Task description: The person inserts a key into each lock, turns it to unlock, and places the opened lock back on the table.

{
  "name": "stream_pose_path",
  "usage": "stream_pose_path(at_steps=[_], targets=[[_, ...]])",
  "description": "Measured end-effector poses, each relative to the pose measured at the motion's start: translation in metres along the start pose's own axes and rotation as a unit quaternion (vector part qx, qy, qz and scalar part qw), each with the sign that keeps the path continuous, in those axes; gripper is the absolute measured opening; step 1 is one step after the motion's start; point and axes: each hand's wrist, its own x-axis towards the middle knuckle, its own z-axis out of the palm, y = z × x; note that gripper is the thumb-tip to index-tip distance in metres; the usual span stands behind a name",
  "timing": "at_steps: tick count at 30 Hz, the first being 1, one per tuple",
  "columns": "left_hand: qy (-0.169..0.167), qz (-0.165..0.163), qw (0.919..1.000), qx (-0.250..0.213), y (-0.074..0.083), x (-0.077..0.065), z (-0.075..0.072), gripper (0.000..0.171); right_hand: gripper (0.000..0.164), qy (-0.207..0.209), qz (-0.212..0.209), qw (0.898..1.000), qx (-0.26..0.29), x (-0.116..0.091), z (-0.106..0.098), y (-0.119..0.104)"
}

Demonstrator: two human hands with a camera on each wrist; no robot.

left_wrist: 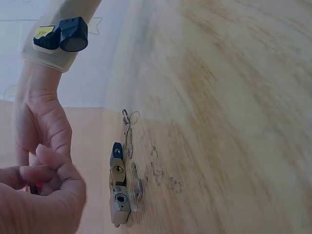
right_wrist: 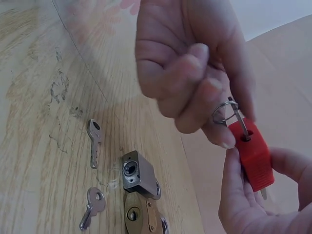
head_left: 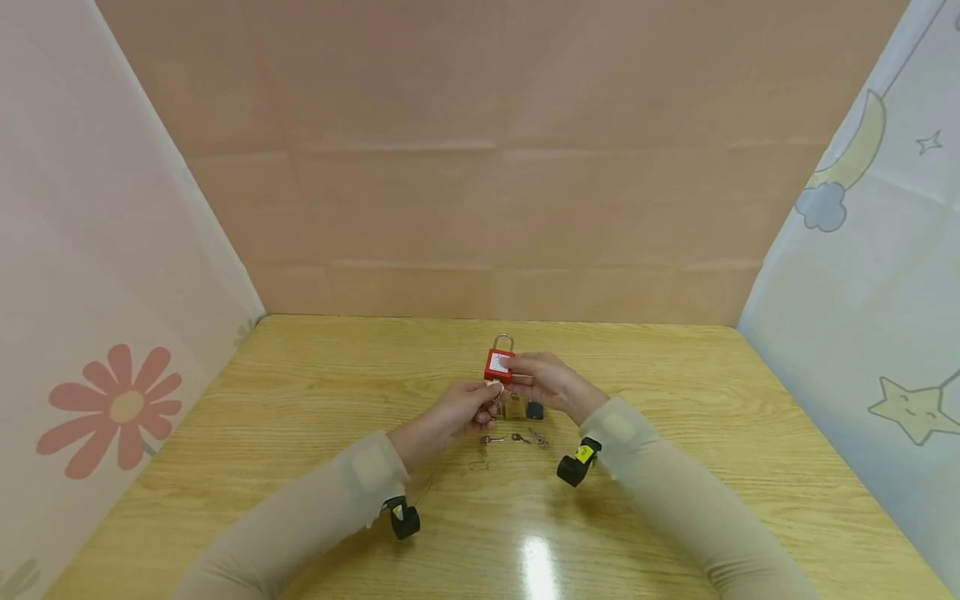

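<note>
A red padlock with a white label and a metal shackle is held above the table, its keyhole end toward me. My right hand grips its body between thumb and fingers. At the bottom, my left hand pinches a key that stands in the keyhole, as the right wrist view shows. A ring hangs from that key beside the left fingers. In the left wrist view the left hand hides most of the red padlock.
Below the hands, a silver padlock, a brass padlock and a dark blue padlock lie side by side on the wooden table. Several loose keys lie before them. Fabric walls enclose the table.
</note>
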Motion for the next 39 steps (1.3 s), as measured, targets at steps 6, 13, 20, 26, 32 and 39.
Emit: stream_pose_path(at_steps=[6, 13, 20, 26, 32, 39], targets=[[-0.043, -0.008, 0.9973, 0.059, -0.001, -0.006, 0.002, 0.043, 0.052, 0.003, 0.007, 1.000, 0.002, -0.001, -0.001, 0.000], [-0.025, -0.011, 0.9985, 0.048, -0.005, -0.005, 0.004, 0.036, 0.055, -0.026, -0.004, 1.000, -0.015, -0.002, 0.004, 0.003], [-0.031, -0.009, 0.9994, 0.009, 0.000, -0.001, 0.002, 0.035, 0.053, -0.028, -0.012, 0.999, -0.010, -0.003, 0.007, 0.003], [-0.026, -0.001, 0.9979, 0.060, 0.003, 0.000, 0.001, 0.035, 0.052, -0.023, -0.002, 1.000, 0.004, -0.003, 0.005, 0.001], [-0.020, 0.081, 0.9766, 0.198, 0.003, -0.001, -0.001, 0.045, 0.054, -0.019, 0.002, 1.000, 0.012, -0.004, 0.004, -0.001], [0.031, 0.167, 0.8866, 0.430, 0.006, -0.003, -0.004, 0.044, 0.053, -0.015, 0.008, 1.000, 0.017, -0.005, 0.005, 0.000]])
